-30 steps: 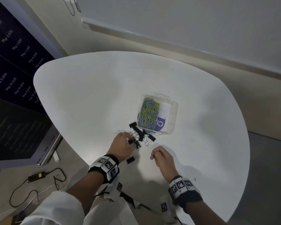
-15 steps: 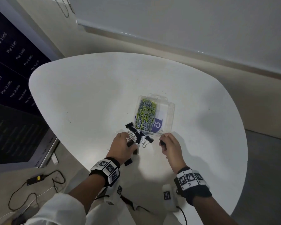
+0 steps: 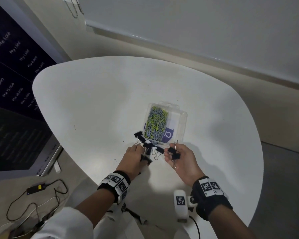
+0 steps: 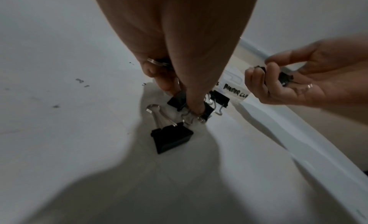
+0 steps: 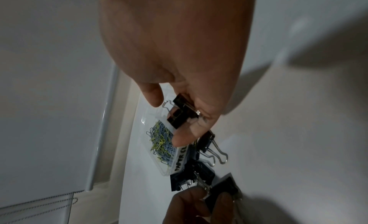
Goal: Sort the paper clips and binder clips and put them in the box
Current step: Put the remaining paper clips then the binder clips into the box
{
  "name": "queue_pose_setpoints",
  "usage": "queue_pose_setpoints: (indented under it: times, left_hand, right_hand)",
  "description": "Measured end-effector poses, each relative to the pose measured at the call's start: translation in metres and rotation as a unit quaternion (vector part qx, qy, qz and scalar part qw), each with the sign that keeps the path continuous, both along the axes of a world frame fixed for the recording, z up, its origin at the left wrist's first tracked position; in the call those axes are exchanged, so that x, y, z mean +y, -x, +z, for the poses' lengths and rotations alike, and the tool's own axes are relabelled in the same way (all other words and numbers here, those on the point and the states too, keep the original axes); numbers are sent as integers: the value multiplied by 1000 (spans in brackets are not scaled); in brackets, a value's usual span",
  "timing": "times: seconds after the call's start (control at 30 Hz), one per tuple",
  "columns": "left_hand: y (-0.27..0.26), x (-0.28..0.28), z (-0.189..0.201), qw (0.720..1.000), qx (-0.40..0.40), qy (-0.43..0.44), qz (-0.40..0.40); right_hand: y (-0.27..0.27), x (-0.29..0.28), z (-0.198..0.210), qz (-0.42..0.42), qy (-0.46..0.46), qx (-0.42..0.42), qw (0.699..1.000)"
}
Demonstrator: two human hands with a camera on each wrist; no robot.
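Observation:
A clear plastic box (image 3: 182,121) sits on the white table (image 3: 93,104), its left compartment full of yellow and blue paper clips (image 3: 155,122), also seen in the right wrist view (image 5: 161,142). Black binder clips (image 3: 141,138) lie in a loose heap at the box's near left corner. My left hand (image 3: 135,156) presses its fingertips on one binder clip (image 4: 187,105) in the heap and curls round others; another binder clip (image 4: 171,137) lies just in front. My right hand (image 3: 178,157) holds binder clips (image 5: 180,113) in its curled fingers, just short of the box's near edge.
The table's rounded edge (image 3: 86,171) runs close behind my left wrist. A dark screen (image 3: 9,100) stands to the left. A power adapter with cables (image 3: 35,188) lies on the floor below. A wall with a ledge (image 3: 179,49) lies beyond the table.
My right hand has moved from the near table toward the box with binder clips in it. My left hand stays at the heap of binder clips.

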State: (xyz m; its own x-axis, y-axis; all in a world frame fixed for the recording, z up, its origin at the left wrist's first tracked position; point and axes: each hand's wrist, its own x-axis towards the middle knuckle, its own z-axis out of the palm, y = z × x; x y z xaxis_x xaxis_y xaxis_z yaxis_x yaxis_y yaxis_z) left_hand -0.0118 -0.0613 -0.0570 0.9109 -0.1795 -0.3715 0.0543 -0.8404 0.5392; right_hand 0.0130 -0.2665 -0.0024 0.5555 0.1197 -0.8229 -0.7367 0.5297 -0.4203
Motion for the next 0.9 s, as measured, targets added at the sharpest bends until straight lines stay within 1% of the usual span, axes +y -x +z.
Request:
queue_pose_setpoints:
  times: [0.17,0.27,0.37,0.53,0.67,0.77,0.9]
  left_hand:
    - [-4,5,-1,999,21,1,-29]
    - [-5,11,1,999,20,9,-45]
    - [-4,17,7,998,43,13,-47]
    - [-7,28,11,990,106,82,40]
    - [-9,35,18,983,133,91,84]
    - [-14,41,22,979,150,80,115]
    - [-25,44,34,978,164,56,113]
  right_hand:
    - [2,-2,-3,-1,10,-8,1000]
    - [1,-3,-3,-11,18,-18,1000]
    - [-1,-4,-5,-24,38,-39,998]
    - [-13,-3,-11,-8,88,-94,992]
    - [-35,2,-15,42,152,-119,980]
    - [-50,5,-18,77,200,-101,972]
    - [-58,6,-14,135,261,-94,951]
